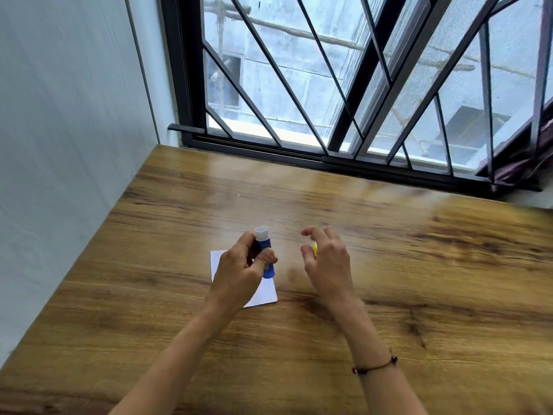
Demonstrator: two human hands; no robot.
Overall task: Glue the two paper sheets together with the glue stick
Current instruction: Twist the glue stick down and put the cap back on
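My left hand [244, 265] grips a blue glue stick [267, 268] whose white top [261, 232] points away from me, uncapped. Under that hand lies white paper [263, 295] flat on the wooden table [389, 265]; I make out one sheet outline only, and the hand hides much of it. My right hand [326, 259] hovers to the right of the stick, fingers curled around a small yellow thing [314, 248], likely the cap, mostly hidden by the fingers.
A white wall [59, 145] runs along the table's left edge. A barred window [329, 85] with a dark frame stands at the table's far edge. Dark cloth [526, 163] hangs at the far right.
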